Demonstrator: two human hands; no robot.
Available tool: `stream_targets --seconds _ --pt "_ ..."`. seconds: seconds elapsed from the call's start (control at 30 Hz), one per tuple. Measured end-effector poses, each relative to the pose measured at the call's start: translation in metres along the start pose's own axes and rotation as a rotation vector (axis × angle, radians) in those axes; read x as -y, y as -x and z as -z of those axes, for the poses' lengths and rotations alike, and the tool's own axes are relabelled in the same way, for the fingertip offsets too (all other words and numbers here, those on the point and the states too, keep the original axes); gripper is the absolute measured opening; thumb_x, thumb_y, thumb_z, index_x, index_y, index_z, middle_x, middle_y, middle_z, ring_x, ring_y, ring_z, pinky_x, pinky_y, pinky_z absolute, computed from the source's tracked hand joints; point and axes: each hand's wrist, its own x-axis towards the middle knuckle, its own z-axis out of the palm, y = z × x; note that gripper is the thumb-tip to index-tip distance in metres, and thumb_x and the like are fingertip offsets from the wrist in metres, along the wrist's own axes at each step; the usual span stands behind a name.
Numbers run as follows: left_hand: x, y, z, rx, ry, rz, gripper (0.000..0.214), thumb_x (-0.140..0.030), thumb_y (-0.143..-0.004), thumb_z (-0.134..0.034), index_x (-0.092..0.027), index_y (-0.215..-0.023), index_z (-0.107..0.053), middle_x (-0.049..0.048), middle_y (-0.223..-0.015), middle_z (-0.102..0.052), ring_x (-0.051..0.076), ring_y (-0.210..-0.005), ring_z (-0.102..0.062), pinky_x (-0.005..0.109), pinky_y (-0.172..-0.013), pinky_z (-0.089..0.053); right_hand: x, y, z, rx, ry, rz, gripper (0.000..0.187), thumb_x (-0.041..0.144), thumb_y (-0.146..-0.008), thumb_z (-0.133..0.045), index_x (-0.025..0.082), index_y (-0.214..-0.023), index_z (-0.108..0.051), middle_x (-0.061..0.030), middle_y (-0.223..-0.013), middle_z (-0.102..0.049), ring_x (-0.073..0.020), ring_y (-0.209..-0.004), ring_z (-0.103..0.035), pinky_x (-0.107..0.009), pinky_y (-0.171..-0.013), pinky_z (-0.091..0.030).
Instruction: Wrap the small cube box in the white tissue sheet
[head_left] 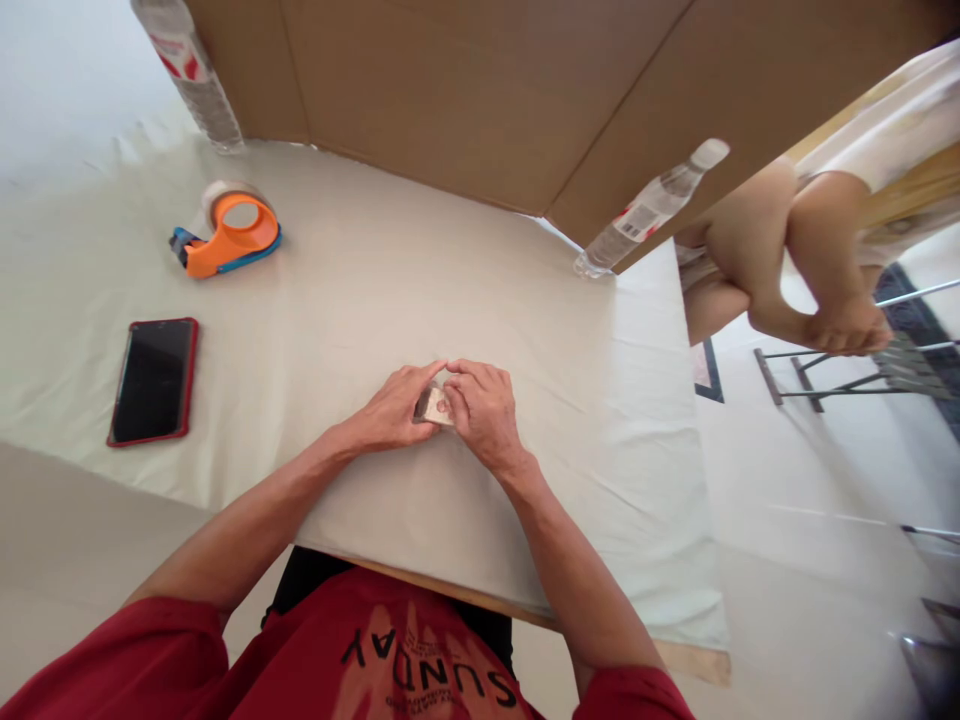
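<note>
Both hands meet over the front middle of the cloth-covered table. Between them is a small pale box-like piece (438,407) with a reddish mark on top and a dark side; its exact kind is too small to make out. My left hand (401,408) grips it from the left, thumb and fingers curved around its near and far sides. My right hand (484,408) covers its right end, fingers bent and pressed onto it. The right part of the piece is hidden under those fingers.
A red-cased phone (154,381) and an orange tape dispenser (232,232) lie at the left. Clear bottles, one at left (196,85) and one at right (651,210), stand against a brown cardboard panel (465,90). Another person's legs (780,240) show beyond the table's right edge.
</note>
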Motion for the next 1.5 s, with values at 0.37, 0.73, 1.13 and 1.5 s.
stream_targets --seconds 0.37,0.73,1.13,1.5 --pt "0.0 -0.001 0.009 -0.011 0.769 0.175 0.106 -0.045 -0.078 -0.073 -0.016 -0.16 -0.014 0.0192 -0.133 -0.056 0.028 -0.109 -0.063 0.042 -0.095 -0.049 -0.021 -0.054 0.017 -0.028 -0.26 -0.175 0.014 0.025 -0.095 -0.048 0.022 -0.087 -0.059 -0.0113 -0.114 -0.07 -0.0233 -0.109 -0.063 -0.04 -0.097 -0.044" --pt "-0.008 -0.01 0.004 -0.18 1.023 0.533 0.026 -0.039 -0.07 -0.073 -0.015 -0.079 -0.068 -0.0019 -0.069 -0.064 0.01 -0.06 -0.053 0.022 -0.06 -0.04 -0.008 -0.031 0.029 -0.272 -0.334 -0.439 0.024 0.042 -0.095 -0.05 0.021 -0.098 -0.062 -0.0038 -0.088 -0.067 -0.0177 -0.078 -0.062 -0.032 -0.075 -0.051" --pt "-0.002 -0.013 0.005 -0.272 1.051 0.521 0.033 -0.045 -0.068 -0.074 -0.016 -0.079 -0.062 -0.0012 -0.071 -0.062 0.012 -0.064 -0.055 0.026 -0.067 -0.046 0.005 0.021 0.002 -0.09 -0.403 -0.693 0.026 0.04 -0.089 -0.052 0.021 -0.082 -0.068 -0.0038 -0.076 -0.071 -0.0189 -0.071 -0.065 -0.032 -0.073 -0.051" --pt "-0.017 -0.001 0.017 -0.283 0.156 0.303 0.034 -0.047 -0.067 -0.076 -0.021 -0.079 -0.056 -0.0041 -0.067 -0.051 0.013 -0.062 -0.046 0.027 -0.061 -0.038 -0.002 0.025 -0.004 -0.04 -1.008 -0.793 0.031 0.051 -0.083 -0.066 0.021 -0.09 -0.074 -0.0046 -0.089 -0.077 -0.0221 -0.086 -0.072 -0.037 -0.084 -0.057"
